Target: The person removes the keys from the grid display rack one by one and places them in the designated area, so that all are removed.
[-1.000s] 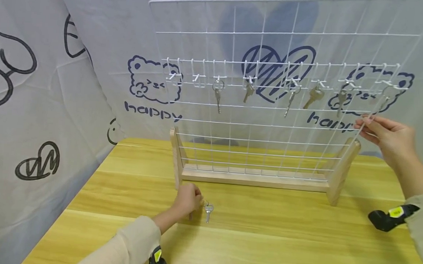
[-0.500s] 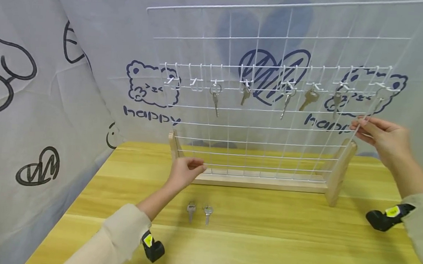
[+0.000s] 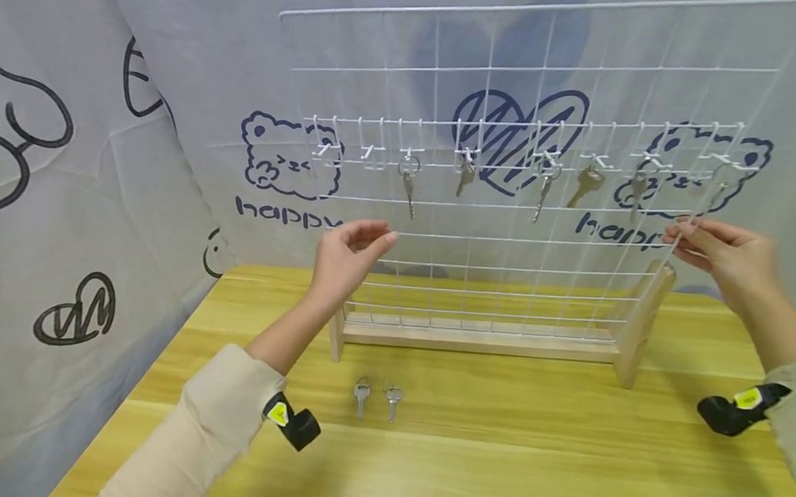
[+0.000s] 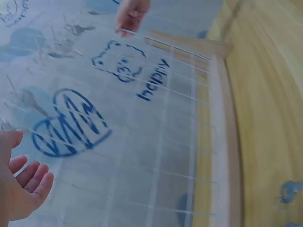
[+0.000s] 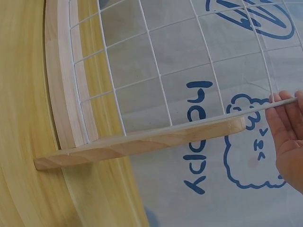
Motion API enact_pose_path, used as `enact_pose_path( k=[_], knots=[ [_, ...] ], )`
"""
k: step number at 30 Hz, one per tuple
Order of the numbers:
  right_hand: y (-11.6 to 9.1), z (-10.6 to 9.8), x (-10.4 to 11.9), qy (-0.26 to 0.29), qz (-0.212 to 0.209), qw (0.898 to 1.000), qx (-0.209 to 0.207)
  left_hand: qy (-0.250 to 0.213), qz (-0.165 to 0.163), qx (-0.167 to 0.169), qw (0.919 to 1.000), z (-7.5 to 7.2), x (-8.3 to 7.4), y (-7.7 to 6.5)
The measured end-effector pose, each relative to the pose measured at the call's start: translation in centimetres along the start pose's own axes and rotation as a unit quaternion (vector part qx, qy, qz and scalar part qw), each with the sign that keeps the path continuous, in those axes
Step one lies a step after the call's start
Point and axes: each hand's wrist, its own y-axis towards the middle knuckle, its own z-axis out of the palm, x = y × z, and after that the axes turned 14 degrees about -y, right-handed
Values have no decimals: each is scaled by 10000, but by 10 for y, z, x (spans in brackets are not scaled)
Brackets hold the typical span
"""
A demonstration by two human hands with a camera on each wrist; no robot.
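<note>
My right hand [image 3: 733,260] pinches the outer right wire of the white grid rack [image 3: 502,240], just above its wooden foot [image 5: 142,144]. The left hand [image 3: 344,264] is raised in front of the rack's lower left part, fingers loosely bent and apart, holding nothing. Above it are white hooks, two at the left bare. From the others hang several keys, among them a silver key [image 3: 409,188] and a brass-coloured key [image 3: 586,186]. Two more keys lie side by side on the table, a left key [image 3: 361,396] and a right key [image 3: 393,402].
The rack stands on a wooden base [image 3: 481,343] near the back of the yellow wood-grain table [image 3: 494,455]. Right behind it hangs a pale cloth [image 3: 167,186] with blue drawings, which also runs along the left side.
My left hand has let go of the left key on the table and risen to the rack's lower left. The right hand keeps its hold on the rack's edge wire.
</note>
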Motion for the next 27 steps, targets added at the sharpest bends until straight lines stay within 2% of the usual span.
enact_pose_path(
  k=[5, 12, 15, 19, 22, 27],
  knots=[
    [1, -1, 1, -47, 106, 9999, -37, -185, 416, -167, 9988, 10, -21, 10],
    [1, -3, 0, 103, 157, 9998, -46, -463, 518, -507, 9963, 26, -43, 21],
    [0, -3, 0, 29, 199, 9998, -40, -426, 447, -636, 9961, 30, -48, 24],
    [-1, -2, -1, -147, 222, 9996, -40, -97, 373, -739, 9965, 34, -52, 27],
    [-1, -2, -2, -325, 184, 9992, -133, 159, 489, -718, 9961, 35, -54, 30],
    [1, -1, -4, -391, 88, 9989, -231, 221, 597, -745, 9952, 36, -54, 33]
  ],
)
